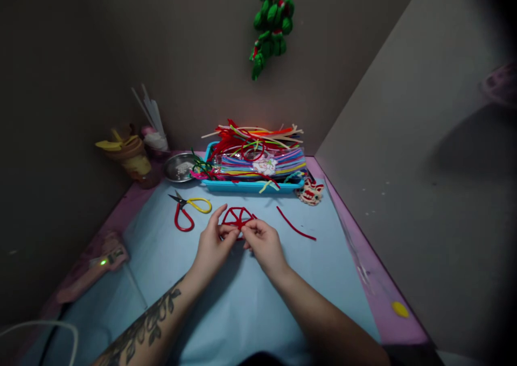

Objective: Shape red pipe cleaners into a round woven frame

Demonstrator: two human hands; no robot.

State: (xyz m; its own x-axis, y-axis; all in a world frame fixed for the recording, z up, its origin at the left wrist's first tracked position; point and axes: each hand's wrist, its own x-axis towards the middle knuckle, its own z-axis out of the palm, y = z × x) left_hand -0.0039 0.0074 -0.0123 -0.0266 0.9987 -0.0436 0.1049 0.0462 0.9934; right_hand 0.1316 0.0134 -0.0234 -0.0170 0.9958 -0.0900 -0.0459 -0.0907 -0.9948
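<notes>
Between my two hands is a red wheel-shaped pipe cleaner frame (239, 215), a ring with spokes meeting in the middle. My left hand (218, 236) pinches it near the hub, its index finger raised along the left rim. My right hand (260, 242) grips it from the right with thumb and fingertips near the centre. The lower part of the wheel is largely hidden behind my fingers. A loose red pipe cleaner (296, 226) lies on the blue sheet to the right of my right hand. Scissors (186, 207) with one red and one yellow handle lie open beyond my left hand.
A blue tray (250, 186) heaped with coloured pipe cleaners stands at the back. Left of it are a metal bowl (180, 167) and a pot (135, 161). A pink glue gun (99, 266) lies at left, its light green. A lion-like figure (311, 192) sits at right.
</notes>
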